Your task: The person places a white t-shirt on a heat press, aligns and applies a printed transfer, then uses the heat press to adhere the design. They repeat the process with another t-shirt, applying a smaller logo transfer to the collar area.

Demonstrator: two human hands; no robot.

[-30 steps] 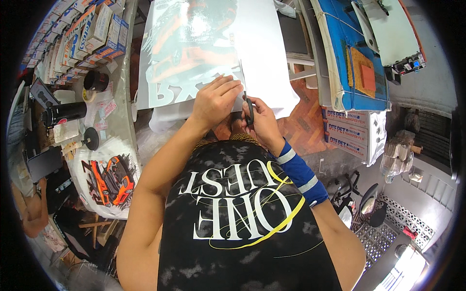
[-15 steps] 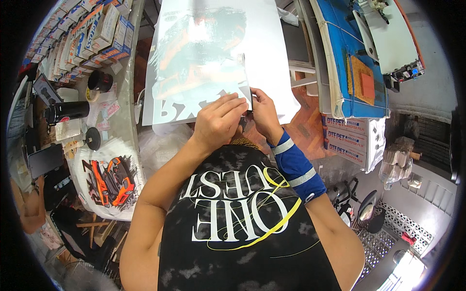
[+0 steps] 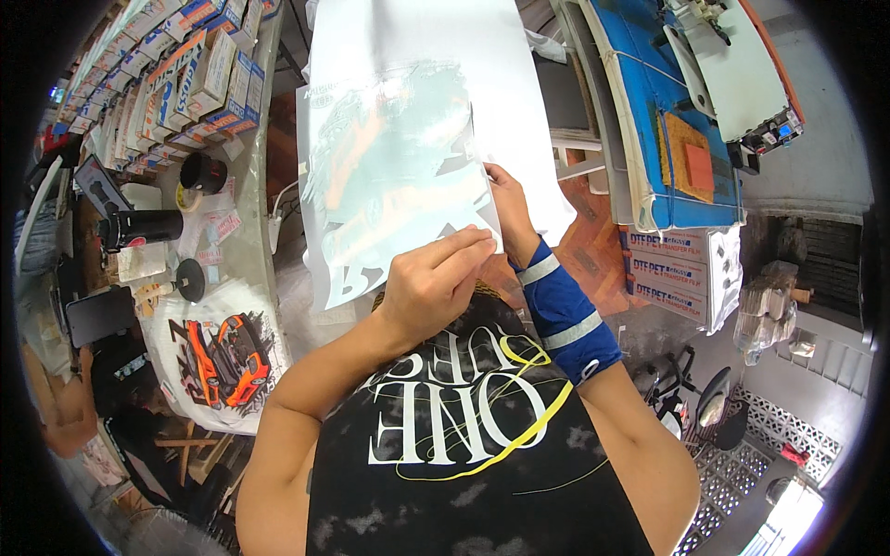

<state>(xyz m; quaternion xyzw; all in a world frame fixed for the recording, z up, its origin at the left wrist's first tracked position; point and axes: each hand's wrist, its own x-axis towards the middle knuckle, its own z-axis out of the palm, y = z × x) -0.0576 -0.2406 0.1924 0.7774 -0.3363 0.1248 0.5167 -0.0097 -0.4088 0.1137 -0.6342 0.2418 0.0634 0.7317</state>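
Note:
A translucent film sheet (image 3: 399,199) with a pale, frosted print of a car and lettering lies over a white sheet (image 3: 524,120) in front of me. My left hand (image 3: 440,278) is closed, its fingertips pinching the film's near right corner. Close by, my right hand (image 3: 513,208) is at the film's right edge, its fingers curled. Part of those fingers is behind the film, and what they grip there is hidden. A blue band with pale stripes (image 3: 565,306) wraps my right forearm.
On the left bench (image 3: 250,222) stand several boxes (image 3: 218,79), black cups (image 3: 202,172) and a stack with an orange car print (image 3: 222,361). At the right are a blue-topped machine (image 3: 640,102) and cartons (image 3: 672,273). Another person's arm (image 3: 69,408) shows at far left.
The film has slid toward me, its near edge now lower and lifted off the white sheet. My left hand has come down and nearer with its corner; my right hand has shifted slightly.

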